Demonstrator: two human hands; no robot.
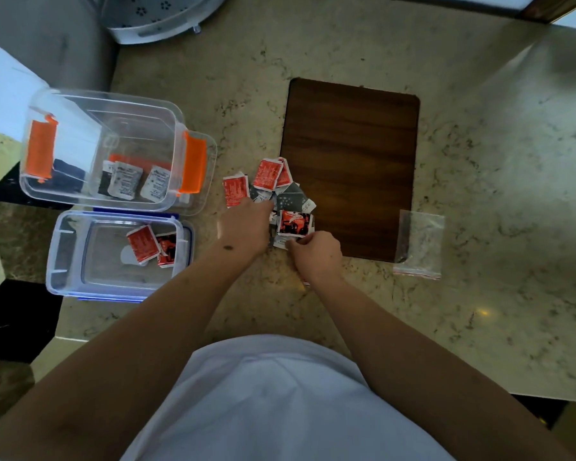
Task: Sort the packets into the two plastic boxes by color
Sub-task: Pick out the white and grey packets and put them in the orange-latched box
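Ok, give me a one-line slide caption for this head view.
Both hands work the mixed packet pile, grey packets in the orange-latched box, red in the blue-latched box.

Single head view, steeply down onto the countertop (479, 161), close.

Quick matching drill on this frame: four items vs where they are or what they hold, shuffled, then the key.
Items:
1. orange-clip box
2. blue-clip box
3. wooden board
4. zip bag

Descriptions:
A. holds red packets
B. overlaps the board's near right corner
C. holds grey and white packets
D. just right of the loose packet pile

Pairs: 1-C, 2-A, 3-D, 4-B
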